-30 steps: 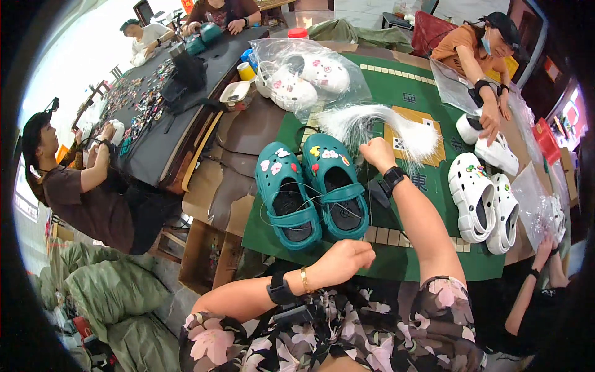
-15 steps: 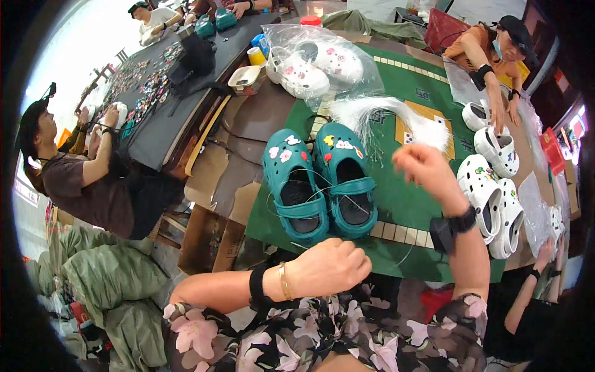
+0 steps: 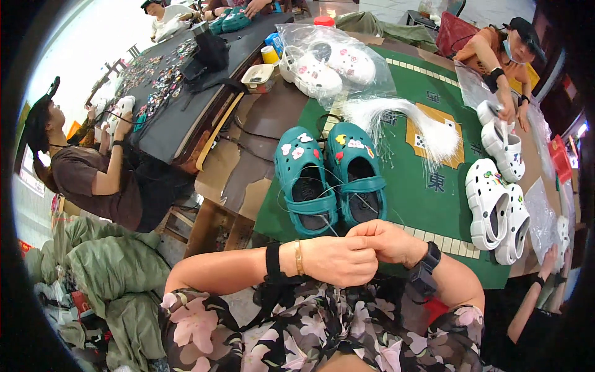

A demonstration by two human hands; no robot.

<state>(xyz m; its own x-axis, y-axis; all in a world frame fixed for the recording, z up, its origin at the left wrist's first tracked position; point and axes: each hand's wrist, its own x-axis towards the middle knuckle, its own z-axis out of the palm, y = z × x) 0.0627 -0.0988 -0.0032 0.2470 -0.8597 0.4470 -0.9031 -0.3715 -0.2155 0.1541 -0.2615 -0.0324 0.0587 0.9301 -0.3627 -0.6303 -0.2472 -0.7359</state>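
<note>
A pair of teal clogs [image 3: 307, 177] with colourful charms stands in front of me, toes pointing away. A thin clear plastic strand [image 3: 328, 226] loops over their straps and comes down towards my hands. My left hand [image 3: 341, 260] is closed, fingers curled, just below the clogs' heels. Against it, my right hand [image 3: 387, 240] pinches with thumb and fingers; both appear to grip the strand, though the exact spot is hidden by the fingers. Beyond the clogs lies a bundle of similar white strands [image 3: 434, 127].
The clogs rest on a green patterned mat [image 3: 409, 195]. Bagged white clogs [image 3: 319, 71] sit at the back. More white clogs [image 3: 486, 201] are on the right, where a co-worker [image 3: 496, 62] reaches in. Another person [image 3: 87, 167] works at the dark table on the left.
My right hand has come down and left from above the mat to meet my left hand. The left hand has shifted slightly right. The view has tilted a little.
</note>
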